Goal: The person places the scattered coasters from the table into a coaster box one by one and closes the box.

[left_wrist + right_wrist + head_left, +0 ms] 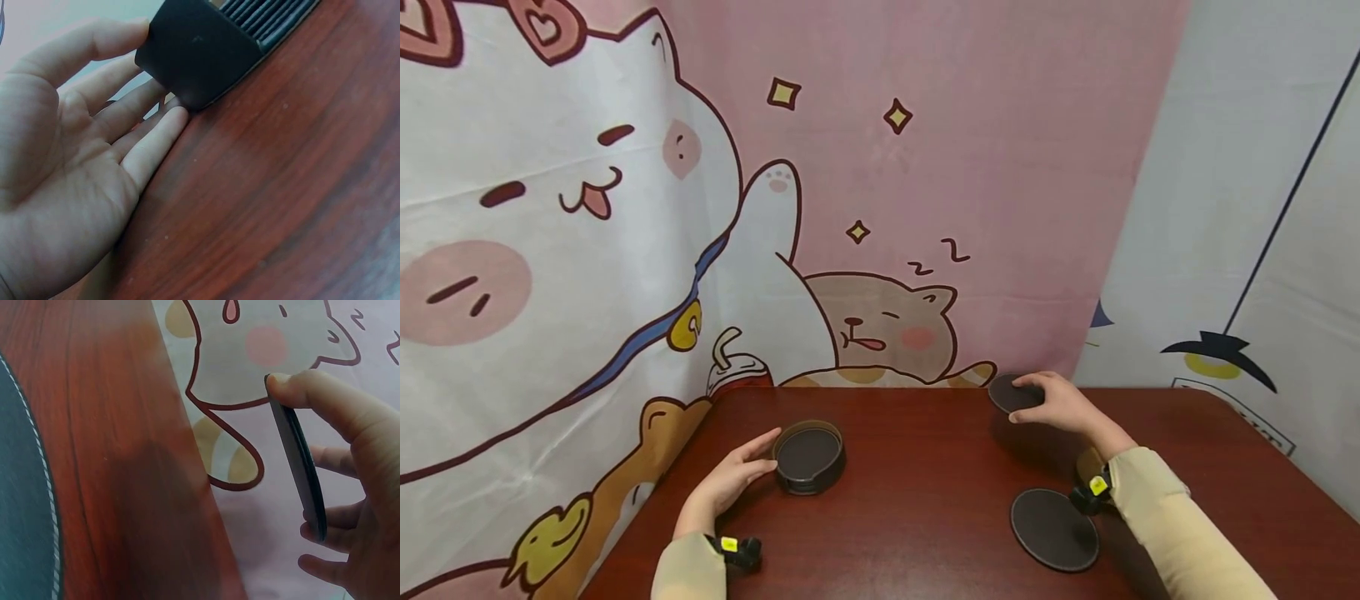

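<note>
On the left part of the table (pixel 917 517), the left hand (pixel 727 481) contacts the side of a round black holder (pixel 833 473) containing stacked coasters (pixel 807 452), fingers extended and thumb spread apart. Above the far right edge, the right hand (pixel 1062 406) pinches a raised coaster (pixel 1006 395) by its rim; a loose coaster (pixel 1054 531) lies flat, nearer the person.

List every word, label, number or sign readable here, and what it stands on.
"Z", larger: pink cartoon backdrop, above the sleeping brown animal.
"Z", smaller: same backdrop, lower left of the first.
Boxed lettering, white backdrop at right: partly hidden by the table, unreadable.
Yellow wrist-camera labels: too small.
Mark on coaster holder: too faint.
Black coasters: no text visible.
</note>
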Available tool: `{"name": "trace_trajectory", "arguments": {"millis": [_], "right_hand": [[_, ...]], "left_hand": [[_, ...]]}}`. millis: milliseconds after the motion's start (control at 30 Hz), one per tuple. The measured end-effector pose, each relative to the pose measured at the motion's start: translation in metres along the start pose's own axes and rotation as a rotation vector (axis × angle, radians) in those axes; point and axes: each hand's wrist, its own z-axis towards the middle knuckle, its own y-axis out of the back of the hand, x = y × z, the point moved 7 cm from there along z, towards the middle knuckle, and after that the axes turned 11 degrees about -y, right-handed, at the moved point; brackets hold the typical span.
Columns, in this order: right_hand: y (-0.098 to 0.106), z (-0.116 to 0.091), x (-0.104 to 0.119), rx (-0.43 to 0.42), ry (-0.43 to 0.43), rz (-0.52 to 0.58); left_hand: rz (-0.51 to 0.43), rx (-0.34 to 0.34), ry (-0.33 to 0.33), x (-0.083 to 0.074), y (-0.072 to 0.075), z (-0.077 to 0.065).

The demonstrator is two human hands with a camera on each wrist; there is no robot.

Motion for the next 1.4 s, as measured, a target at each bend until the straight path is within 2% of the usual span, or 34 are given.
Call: {"name": "trace_trajectory", "arguments": {"millis": [400,900,1100,1400], "right_hand": [[-0.034,0.013,0.023,0.024,0.023,0.026],[-0.069,0.032,0.070,0.068,0.115,0.035],[-0.095,0.039,0.086,0.107,0.131,0.017],[-0.136,0.042,0.107,0.184,0.163,0.063]], "left_hand": [[-0.028,-0.008,0.006,0.003,-0.001,0.003],[-0.013,-0.004,0.003,0.001,-0.002,0.004],[-0.015,-0.008,0.005,0.001,0.000,0.002],[-0.011,-0.004,-0.001,0.001,0.000,0.000]]}}
